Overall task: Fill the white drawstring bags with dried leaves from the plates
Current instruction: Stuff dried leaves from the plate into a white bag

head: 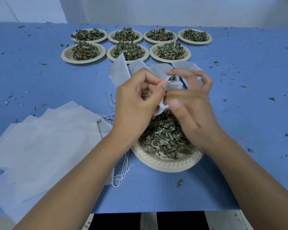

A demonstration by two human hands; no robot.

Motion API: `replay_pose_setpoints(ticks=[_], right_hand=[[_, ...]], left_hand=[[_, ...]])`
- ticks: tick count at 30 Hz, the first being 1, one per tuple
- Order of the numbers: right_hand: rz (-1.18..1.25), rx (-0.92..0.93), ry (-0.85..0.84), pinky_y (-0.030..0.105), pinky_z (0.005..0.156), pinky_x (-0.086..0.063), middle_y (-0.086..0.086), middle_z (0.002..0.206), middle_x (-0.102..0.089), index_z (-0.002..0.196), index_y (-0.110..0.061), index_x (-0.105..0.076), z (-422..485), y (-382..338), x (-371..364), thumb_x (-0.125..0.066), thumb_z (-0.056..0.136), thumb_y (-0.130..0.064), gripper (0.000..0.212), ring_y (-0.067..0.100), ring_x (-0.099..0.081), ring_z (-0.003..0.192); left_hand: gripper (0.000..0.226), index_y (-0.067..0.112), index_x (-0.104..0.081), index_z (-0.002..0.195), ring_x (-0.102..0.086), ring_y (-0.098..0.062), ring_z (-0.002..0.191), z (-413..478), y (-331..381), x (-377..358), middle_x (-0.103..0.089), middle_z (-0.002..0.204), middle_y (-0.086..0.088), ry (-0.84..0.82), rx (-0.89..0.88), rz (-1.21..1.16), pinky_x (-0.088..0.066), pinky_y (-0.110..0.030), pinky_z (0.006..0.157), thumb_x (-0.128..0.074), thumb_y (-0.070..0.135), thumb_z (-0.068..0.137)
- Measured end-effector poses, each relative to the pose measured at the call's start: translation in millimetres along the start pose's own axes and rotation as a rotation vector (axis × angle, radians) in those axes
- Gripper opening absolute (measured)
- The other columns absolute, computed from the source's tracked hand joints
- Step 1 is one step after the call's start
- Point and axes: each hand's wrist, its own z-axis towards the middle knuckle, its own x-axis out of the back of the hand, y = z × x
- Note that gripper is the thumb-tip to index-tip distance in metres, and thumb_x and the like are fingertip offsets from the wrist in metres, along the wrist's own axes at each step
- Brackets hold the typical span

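Opening a bag's mouth over the near plate; no filling yet, by the look of it.
Spare bags lie flat at left. Left hand pinches the white drawstring bag by its edge, thumb to forefinger. The bag hangs between both hands, above the dried leaves. Right hand grips the opposite edge, fingers arched, blurred. Next, probably: spread the mouth wide and free one hand to scoop.

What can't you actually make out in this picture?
1. How full the bag is: in the head view, the left hand and right hand cover its mouth.
2. Whether the right hand grips it: its fingers are blurred.
3. The near plate's far rim: hidden under both hands.
4. How many spare bags there are: they overlap, and the left edge cuts them off.
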Motion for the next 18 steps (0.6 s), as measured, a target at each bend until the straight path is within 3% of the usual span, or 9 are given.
replay_pose_setpoints(ticks=[2,4,5,7,9,10,13,15,18], right_hand=[[-0.006,-0.037,-0.112,0.054,0.111,-0.013,-0.017,0.093,-0.069,0.079,-0.022,-0.073,-1.7,1.9,-3.7,-0.022,0.098,-0.035,0.056,0.008,-0.035,0.136],[0.144,-0.116,0.015,0.062,0.105,-0.024,-0.017,0.093,-0.065,0.078,-0.018,-0.073,-0.9,5.1,1.4,-0.019,0.1,-0.045,0.064,0.001,-0.042,0.128],[0.251,-0.181,0.122,0.061,0.103,-0.028,-0.011,0.088,-0.067,0.074,-0.021,-0.071,-0.4,7.5,6.9,-0.017,0.099,-0.054,0.068,0.006,-0.053,0.117],[0.361,-0.345,0.253,0.042,0.098,-0.038,0.005,0.07,-0.067,0.06,-0.023,-0.065,2.0,15.6,21.9,-0.018,0.098,-0.055,0.069,0.017,-0.062,0.086],[0.358,-0.507,0.05,0.025,0.078,-0.043,0.007,0.052,-0.059,0.05,-0.015,-0.062,4.0,22.8,31.1,-0.02,0.098,-0.05,0.073,0.014,-0.056,0.061],[0.354,-0.564,-0.146,0.026,0.071,-0.043,0.007,0.049,-0.058,0.049,-0.011,-0.063,4.3,22.3,30.9,-0.021,0.096,-0.051,0.074,0.011,-0.052,0.053],[0.413,-0.547,-0.555,0.02,0.062,-0.042,0.004,0.059,-0.067,0.062,-0.008,-0.071,2.2,11.6,21.1,-0.029,0.093,-0.052,0.069,0.011,-0.055,0.053],[0.462,-0.501,-0.545,0.021,0.062,-0.044,0.002,0.069,-0.07,0.071,-0.009,-0.072,3.2,8.6,20.6,-0.046,0.094,-0.05,0.054,0.015,-0.059,0.06],[0.455,-0.502,-0.445,0.04,0.072,-0.046,-0.006,0.076,-0.062,0.079,-0.013,-0.071,7.0,16.4,29.7,-0.072,0.073,-0.04,0.027,0.017,-0.054,0.067]], left_hand=[[0.017,0.016,-0.059,0.077,-0.049,-0.008,0.041,-1.0,0.8,-0.8,-0.055,0.053,0.004,-0.034,-0.012,0.016,-0.039,-0.019,0.043,-0.064,0.009,0.092],[0.018,0.016,-0.059,0.077,-0.049,-0.008,0.041,-0.4,-0.4,-0.6,-0.055,0.053,0.005,0.001,-0.013,0.047,-0.041,-0.019,0.043,-0.064,0.008,0.092],[0.018,0.016,-0.059,0.077,-0.049,-0.007,0.041,0.5,-1.2,0.2,-0.053,0.052,0.006,0.037,-0.004,0.05,-0.041,-0.02,0.043,-0.064,0.007,0.092],[0.019,0.015,-0.058,0.076,-0.047,-0.004,0.039,3.2,-2.5,2.7,-0.05,0.05,0.009,0.114,0.026,0.04,-0.041,-0.02,0.042,-0.063,0.007,0.093],[0.02,0.015,-0.058,0.076,-0.047,-0.003,0.037,6.0,-2.9,5.4,-0.05,0.049,0.01,0.167,0.044,0.029,-0.04,-0.018,0.041,-0.062,0.008,0.094],[0.02,0.016,-0.058,0.076,-0.047,-0.004,0.036,6.8,-3.0,6.0,-0.051,0.049,0.01,0.18,0.044,0.028,-0.039,-0.016,0.042,-0.062,0.009,0.094],[0.02,0.019,-0.058,0.075,-0.048,-0.004,0.036,7.1,-2.9,5.5,-0.053,0.05,0.01,0.175,0.029,0.034,-0.038,-0.016,0.042,-0.063,0.011,0.093],[0.02,0.019,-0.058,0.075,-0.048,-0.004,0.036,6.6,-3.1,5.1,-0.053,0.05,0.01,0.164,0.02,0.042,-0.038,-0.016,0.041,-0.063,0.011,0.093],[0.02,0.019,-0.058,0.076,-0.048,-0.004,0.037,6.6,-3.8,5.6,-0.052,0.05,0.011,0.165,0.021,0.032,-0.039,-0.017,0.041,-0.063,0.011,0.093]])
